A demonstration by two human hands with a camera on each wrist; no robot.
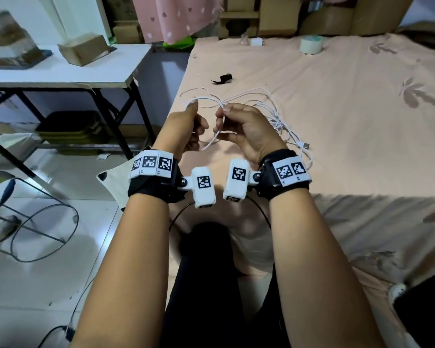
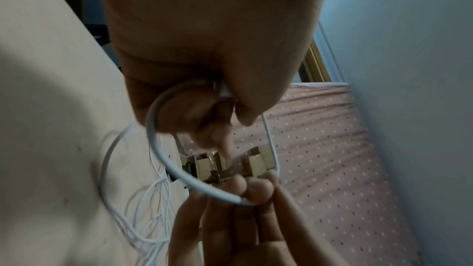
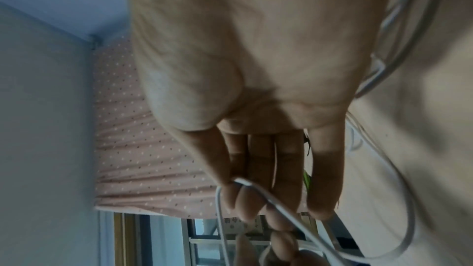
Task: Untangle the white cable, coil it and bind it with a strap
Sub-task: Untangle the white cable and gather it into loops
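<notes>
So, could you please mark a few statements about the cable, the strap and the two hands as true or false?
1. Both hands hold the white cable. True: the left hand and right hand each pinch it.
2. The black strap is wrapped round the cable. False: it lies loose on the bed, beyond the cable.
3. The cable is neatly coiled. False: it lies in loose tangled loops.
4. A roll of tape stands at the far end of the bed. True.
</notes>
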